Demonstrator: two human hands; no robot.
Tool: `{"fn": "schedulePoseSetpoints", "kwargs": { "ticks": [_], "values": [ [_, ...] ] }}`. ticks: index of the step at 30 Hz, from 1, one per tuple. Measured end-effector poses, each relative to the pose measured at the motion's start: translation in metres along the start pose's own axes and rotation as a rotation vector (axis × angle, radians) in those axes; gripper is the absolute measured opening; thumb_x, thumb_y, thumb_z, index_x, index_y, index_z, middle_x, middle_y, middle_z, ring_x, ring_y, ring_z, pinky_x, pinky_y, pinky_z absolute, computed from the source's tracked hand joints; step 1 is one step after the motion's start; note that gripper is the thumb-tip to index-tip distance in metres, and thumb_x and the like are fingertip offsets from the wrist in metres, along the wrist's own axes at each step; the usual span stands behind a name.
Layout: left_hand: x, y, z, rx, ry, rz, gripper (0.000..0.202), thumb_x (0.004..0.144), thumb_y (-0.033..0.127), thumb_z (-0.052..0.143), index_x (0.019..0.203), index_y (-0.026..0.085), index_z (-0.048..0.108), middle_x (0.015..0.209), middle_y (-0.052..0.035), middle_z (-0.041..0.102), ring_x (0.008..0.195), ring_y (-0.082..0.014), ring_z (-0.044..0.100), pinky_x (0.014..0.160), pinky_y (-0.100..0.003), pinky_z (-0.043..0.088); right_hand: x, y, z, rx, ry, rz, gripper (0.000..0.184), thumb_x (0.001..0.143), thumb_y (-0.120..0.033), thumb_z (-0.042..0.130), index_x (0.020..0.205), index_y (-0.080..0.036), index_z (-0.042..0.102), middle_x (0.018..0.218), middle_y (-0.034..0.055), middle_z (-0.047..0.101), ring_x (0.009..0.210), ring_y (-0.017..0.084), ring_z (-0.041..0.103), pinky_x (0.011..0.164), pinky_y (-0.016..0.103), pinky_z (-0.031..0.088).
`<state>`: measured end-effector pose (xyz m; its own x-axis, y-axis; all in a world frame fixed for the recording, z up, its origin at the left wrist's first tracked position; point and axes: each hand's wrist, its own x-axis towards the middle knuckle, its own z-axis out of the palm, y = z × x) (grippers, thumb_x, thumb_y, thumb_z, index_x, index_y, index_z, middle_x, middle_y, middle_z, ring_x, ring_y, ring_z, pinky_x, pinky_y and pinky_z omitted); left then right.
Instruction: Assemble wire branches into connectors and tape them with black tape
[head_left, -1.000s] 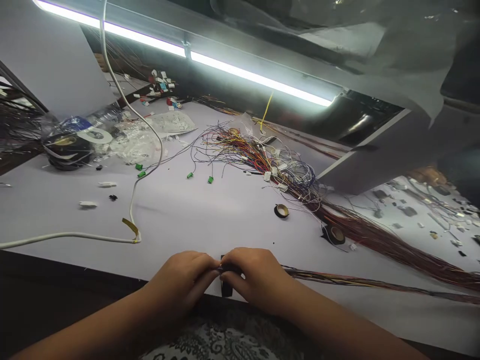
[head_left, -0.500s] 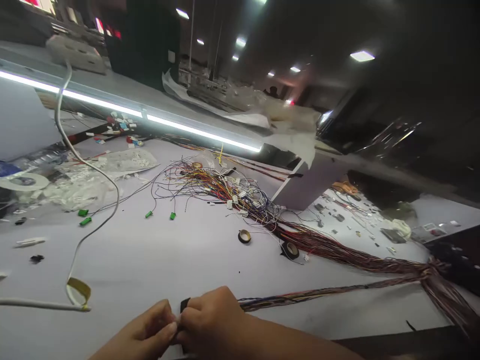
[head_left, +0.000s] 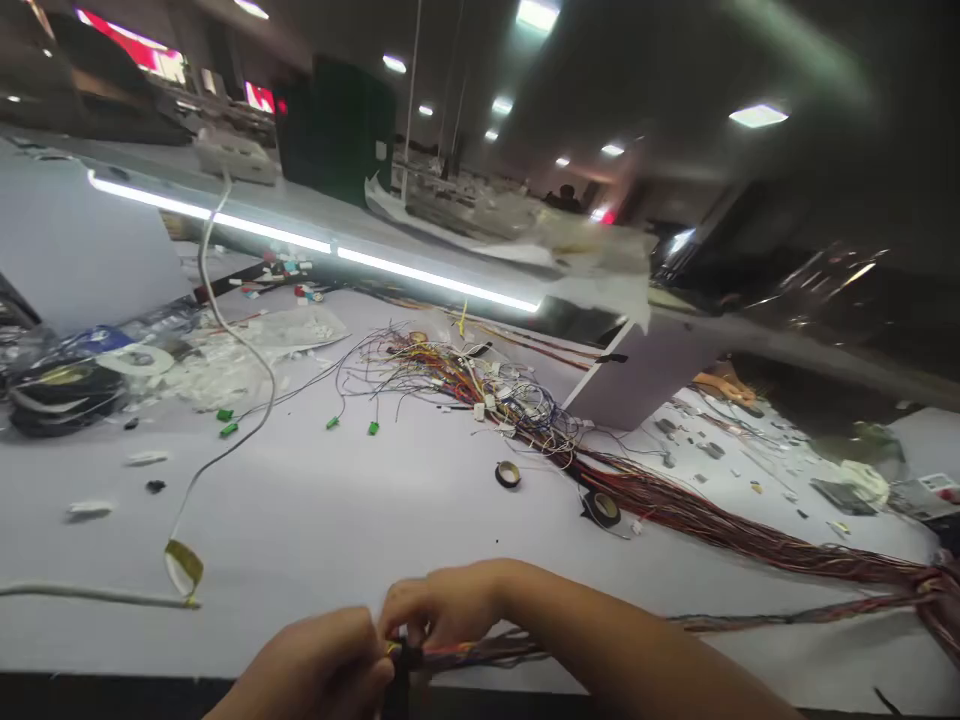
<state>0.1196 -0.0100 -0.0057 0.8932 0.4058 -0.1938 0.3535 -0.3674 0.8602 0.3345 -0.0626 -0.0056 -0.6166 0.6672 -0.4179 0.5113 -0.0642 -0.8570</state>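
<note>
At the table's near edge my left hand (head_left: 322, 660) is closed around the end of a wire bundle (head_left: 487, 652) of red, yellow and dark strands. My right hand (head_left: 454, 605) presses against it from the right, fingers curled at a strip of black tape (head_left: 400, 685) that crosses the bundle and hangs down. The fingertips partly hide the taped spot. From there the bundle passes under my right forearm and on to a tied knot of wires (head_left: 926, 585) at far right.
A thick wire harness (head_left: 705, 520) with loose ends lies across the middle. Two black tape rolls (head_left: 508, 474) (head_left: 602, 507) rest beside it. A white cable (head_left: 259, 375) hangs at left near green connectors (head_left: 228, 430). Plastic bags (head_left: 202, 375), a divider panel (head_left: 637, 380) and a lit shelf (head_left: 442, 285) stand behind.
The view has shifted, so the table's things sit further right. Both hands have moved nearer the table's front edge, and the black strip now hangs below the bundle between them.
</note>
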Motion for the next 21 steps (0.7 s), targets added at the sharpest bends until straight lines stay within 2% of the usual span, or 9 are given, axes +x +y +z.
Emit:
{"fn": "schedulePoseSetpoints", "kwargs": {
  "ticks": [3,5,7,9,11,14,16,19,21],
  "values": [
    [-0.003,0.004,-0.001,0.049,0.012,0.052,0.032,0.088,0.041,0.045,0.065,0.019,0.048,0.063,0.0018,0.053,0.058,-0.0116,0.042,0.053,-0.023,0.031,0.005,-0.007,0.011,-0.036,0.406,0.074,0.032,0.077,-0.013,0.065,0.108,-0.022,0.064,0.103,0.0022,0.061,0.080,0.011,0.057,0.073,0.022,0.045],
    [-0.004,0.005,-0.003,0.052,0.023,0.073,0.029,0.088,0.039,0.045,0.067,0.019,0.049,0.063,0.0019,0.053,0.058,-0.0116,0.042,0.054,-0.023,0.031,0.004,-0.014,0.014,0.124,0.589,0.180,0.031,0.083,-0.021,0.061,0.114,-0.024,0.060,0.101,0.0024,0.062,0.074,0.011,0.056,0.068,0.023,0.045],
    [-0.004,0.008,-0.007,0.039,-0.016,0.047,0.026,0.088,0.037,0.046,0.071,0.019,0.052,0.066,0.0011,0.055,0.059,-0.0125,0.044,0.056,-0.024,0.032,0.002,-0.019,0.014,0.417,0.546,0.235,0.029,0.089,-0.029,0.054,0.116,-0.022,0.057,0.089,0.0016,0.062,0.062,0.009,0.053,0.058,0.022,0.044],
    [-0.004,0.013,-0.012,0.027,-0.077,-0.001,0.024,0.089,0.036,0.045,0.077,0.019,0.057,0.070,-0.0002,0.059,0.063,-0.0140,0.049,0.058,-0.025,0.035,0.000,-0.023,0.013,0.655,0.473,0.230,0.023,0.089,-0.029,0.052,0.107,-0.018,0.060,0.074,-0.0010,0.058,0.054,0.008,0.048,0.051,0.020,0.039],
    [-0.004,0.017,-0.016,0.023,-0.124,-0.034,0.025,0.091,0.035,0.041,0.083,0.020,0.060,0.076,-0.0012,0.062,0.067,-0.0158,0.052,0.061,-0.026,0.036,0.000,-0.028,0.012,0.724,0.537,0.213,0.015,0.086,-0.024,0.054,0.095,-0.015,0.062,0.065,-0.0031,0.053,0.051,0.007,0.042,0.048,0.018,0.033],
    [0.000,0.016,-0.019,0.025,-0.129,-0.052,0.028,0.092,0.037,0.039,0.082,0.020,0.059,0.075,-0.0016,0.062,0.067,-0.0170,0.052,0.061,-0.028,0.036,-0.002,-0.037,0.011,0.584,0.655,0.177,0.013,0.084,-0.021,0.055,0.093,-0.017,0.063,0.067,-0.0028,0.056,0.054,0.007,0.045,0.050,0.019,0.035],
    [0.006,0.010,-0.021,-0.025,-0.110,-0.065,0.029,0.091,0.040,0.040,0.078,0.020,0.057,0.073,-0.0010,0.061,0.066,-0.0168,0.051,0.060,-0.028,0.036,-0.004,-0.044,0.019,0.341,0.733,0.094,0.015,0.085,-0.022,0.055,0.097,-0.019,0.063,0.077,-0.0008,0.062,0.065,0.010,0.053,0.060,0.022,0.043],
    [0.022,0.000,-0.024,-0.203,-0.099,-0.112,0.030,0.089,0.045,0.044,0.078,0.020,0.054,0.072,0.0003,0.058,0.067,-0.0163,0.051,0.062,-0.028,0.038,-0.002,-0.048,0.043,-0.112,0.822,-0.003,0.014,0.089,-0.024,0.051,0.096,-0.023,0.063,0.087,-0.0004,0.065,0.078,0.012,0.057,0.073,0.025,0.044],
    [0.034,-0.002,-0.027,-0.315,-0.103,-0.171,0.031,0.086,0.048,0.048,0.078,0.019,0.052,0.069,0.0019,0.055,0.065,-0.0150,0.049,0.060,-0.027,0.038,0.001,-0.046,0.061,-0.256,0.823,0.036,0.017,0.094,-0.028,0.046,0.092,-0.023,0.062,0.082,-0.0008,0.063,0.071,0.012,0.056,0.065,0.023,0.043]
  ]
}}
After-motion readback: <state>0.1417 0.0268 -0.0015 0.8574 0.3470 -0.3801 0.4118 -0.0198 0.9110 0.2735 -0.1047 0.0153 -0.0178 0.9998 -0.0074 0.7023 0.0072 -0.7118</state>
